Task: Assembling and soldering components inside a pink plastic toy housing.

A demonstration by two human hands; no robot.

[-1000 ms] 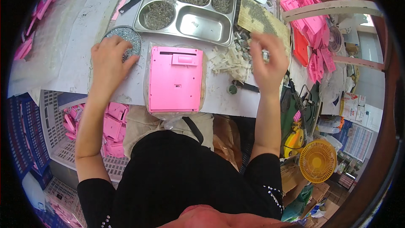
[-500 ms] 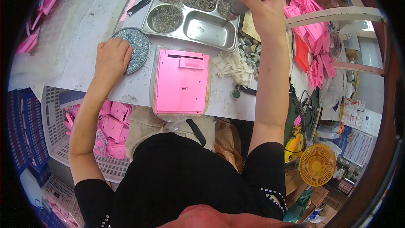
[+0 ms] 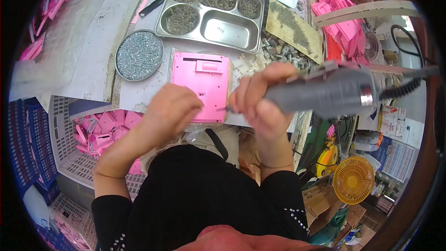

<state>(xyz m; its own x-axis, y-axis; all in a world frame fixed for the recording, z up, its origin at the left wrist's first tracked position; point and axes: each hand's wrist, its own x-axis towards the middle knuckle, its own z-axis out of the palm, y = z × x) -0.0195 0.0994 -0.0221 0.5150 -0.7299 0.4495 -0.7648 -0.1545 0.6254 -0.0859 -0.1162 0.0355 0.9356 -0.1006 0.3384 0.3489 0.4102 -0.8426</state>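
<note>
A pink plastic casing (image 3: 211, 81) lies flat on a clear-wrapped pad in front of me. Gripped in my right hand (image 3: 265, 97) is a grey electric screwdriver (image 3: 320, 93), held sideways with its thin bit pointing left over the casing's lower right part. My left hand (image 3: 174, 109) is over the casing's lower left edge, fingers pinched together; anything between them is too small to make out. Left of the casing sits a round dish (image 3: 139, 56) full of small silvery screws.
Behind the casing stands a metal compartment tray (image 3: 209, 44) with small springs. Loose white and metal pieces (image 3: 278, 49) and a yellowish card (image 3: 295, 30) lie to its right. A crate (image 3: 65, 148) of pink parts is below left; a yellow fan (image 3: 353, 180) is lower right.
My left hand has left the screw dish and come right and nearer, over the casing. My right hand has brought the screwdriver down from above the metal tray to the casing's right side.
</note>
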